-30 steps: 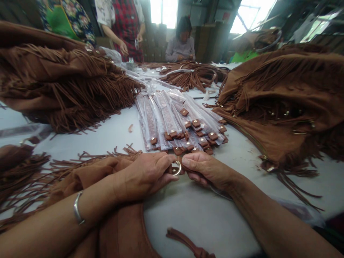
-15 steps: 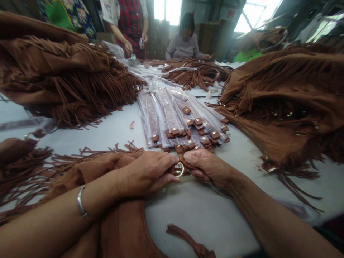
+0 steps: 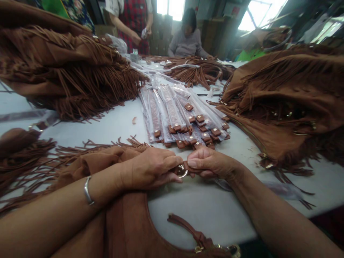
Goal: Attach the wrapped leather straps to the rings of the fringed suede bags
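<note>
While I watch on the head feed, left hand [image 3: 154, 166] pinches at a metal ring [image 3: 184, 176] — right hand [image 3: 212, 162] is closed on a brown strap end [image 3: 192, 169] at that ring. Can't tell if it's threaded. Ring sits between both hands; brown bag [image 3: 126, 222] lies below left hand — plastic-wrapped straps [image 3: 172, 111] just beyond.

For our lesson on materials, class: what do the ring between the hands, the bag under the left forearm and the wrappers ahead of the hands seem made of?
Ring: probably metal, polished pale gold, since it shines. Bag: perhaps suede or imitation, matt brown, judging by soft folds and a dull surface. Wrappers: most likely thin plastic, glossy and wrinkled, with brown showing through.
</note>
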Available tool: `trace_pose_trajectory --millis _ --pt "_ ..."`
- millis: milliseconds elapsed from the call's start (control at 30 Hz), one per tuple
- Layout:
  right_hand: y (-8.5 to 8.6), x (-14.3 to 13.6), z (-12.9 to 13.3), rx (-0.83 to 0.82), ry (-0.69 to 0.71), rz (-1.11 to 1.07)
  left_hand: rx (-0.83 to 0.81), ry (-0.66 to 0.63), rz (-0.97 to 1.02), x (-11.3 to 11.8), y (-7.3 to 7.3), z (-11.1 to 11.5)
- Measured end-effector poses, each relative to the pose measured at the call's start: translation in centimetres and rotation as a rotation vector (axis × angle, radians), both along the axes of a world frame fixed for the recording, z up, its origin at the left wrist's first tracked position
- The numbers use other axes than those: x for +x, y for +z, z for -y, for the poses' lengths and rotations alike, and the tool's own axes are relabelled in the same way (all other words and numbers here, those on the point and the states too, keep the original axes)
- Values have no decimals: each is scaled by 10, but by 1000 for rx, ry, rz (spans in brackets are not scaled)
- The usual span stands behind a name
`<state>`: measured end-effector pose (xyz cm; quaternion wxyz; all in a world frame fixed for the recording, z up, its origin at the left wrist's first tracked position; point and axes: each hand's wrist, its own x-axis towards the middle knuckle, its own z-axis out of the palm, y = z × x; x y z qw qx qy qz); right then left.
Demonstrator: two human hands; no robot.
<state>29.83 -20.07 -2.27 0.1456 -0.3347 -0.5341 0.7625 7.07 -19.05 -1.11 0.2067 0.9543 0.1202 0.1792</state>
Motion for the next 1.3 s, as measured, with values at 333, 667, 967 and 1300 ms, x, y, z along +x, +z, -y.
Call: trace_pose_trajectory --millis 333,667,967,1300 --pt "16 -7 15 151 -140 76 208 123 -104 4 -2 -1" --pt "11 -5 13 125 -87 75 367 150 -227 5 1 3" --pt "12 -10 21 114 -99 111 322 180 -221 1 -1 4" --pt "3 -21 21 172 -314 43 218 290 -206 -1 2 -3"
